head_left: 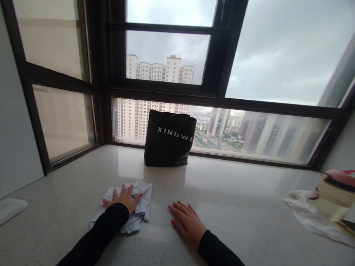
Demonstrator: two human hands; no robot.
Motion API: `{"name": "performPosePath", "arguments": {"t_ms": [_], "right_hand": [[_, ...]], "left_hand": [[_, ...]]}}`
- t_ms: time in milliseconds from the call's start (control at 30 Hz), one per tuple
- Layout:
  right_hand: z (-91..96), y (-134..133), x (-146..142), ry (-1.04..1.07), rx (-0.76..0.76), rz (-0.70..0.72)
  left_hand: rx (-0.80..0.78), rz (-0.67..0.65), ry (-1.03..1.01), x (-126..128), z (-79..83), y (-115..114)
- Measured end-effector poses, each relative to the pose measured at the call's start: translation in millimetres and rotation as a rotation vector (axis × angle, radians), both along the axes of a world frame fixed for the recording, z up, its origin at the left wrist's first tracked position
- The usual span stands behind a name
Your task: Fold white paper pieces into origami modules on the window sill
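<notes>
So the person's left hand (123, 199) lay flat on top of a crumpled white cloth (144, 204), fingers (122, 190) spread wide and not curled around it at all. Looked more like pressing it down onto the surface (235, 212) than gripping it. The cloth sat near the front edge, a bit left of centre, bunched up under the palm with folds sticking out on both sides.

The right hand (186, 222) was just beside it but apart from the cloth, palm down on the bare stone, fingers straight and loosely fanned, holding nothing. My guess is it was propping up some weight, since both dark-sleeved forearms came in low and angled toward each other.

A black bag (169, 138) with white lettering stood upright further back against the window (285, 55), well away from both hands. Off to the right sat a bottle (337, 193) with a pink lid on a crinkled white sheet (311, 221), and a flat white object (4, 212) lay at the far left.
</notes>
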State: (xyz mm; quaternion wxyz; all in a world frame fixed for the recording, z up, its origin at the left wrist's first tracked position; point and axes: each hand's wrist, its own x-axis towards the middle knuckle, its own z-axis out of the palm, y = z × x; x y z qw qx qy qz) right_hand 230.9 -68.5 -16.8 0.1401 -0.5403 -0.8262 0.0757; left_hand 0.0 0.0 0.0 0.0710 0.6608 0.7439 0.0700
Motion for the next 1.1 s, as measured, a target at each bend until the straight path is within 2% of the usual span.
{"name": "performPosePath", "arguments": {"t_ms": [267, 567, 667, 767, 900, 1100], "right_hand": [[1.8, -2, -1, 0.004, 0.022, 0.003], [4.2, -2, 1, 0.004, 0.019, 0.011], [5.3, -3, -2, -0.026, 0.047, 0.01], [6.5, -6, -11, -0.039, 0.1, 0.065], [4.9, -11, -21, -0.026, 0.143, 0.145], [0.4, -8, -19, 0.04, 0.164, 0.091]], "left_hand": [[-0.001, -0.19, 0.038, 34, -1.6, -20], [-0.007, -0.175, 0.032, 32, 3.0, -20], [-0.008, -0.162, 0.028, 32, 3.5, -20], [0.007, -0.17, -0.004, 31, 1.8, -17], [0.076, -0.209, -0.088, 29, -1.1, -11], [0.317, -0.34, -0.071, 27, 8.9, -14]]}}
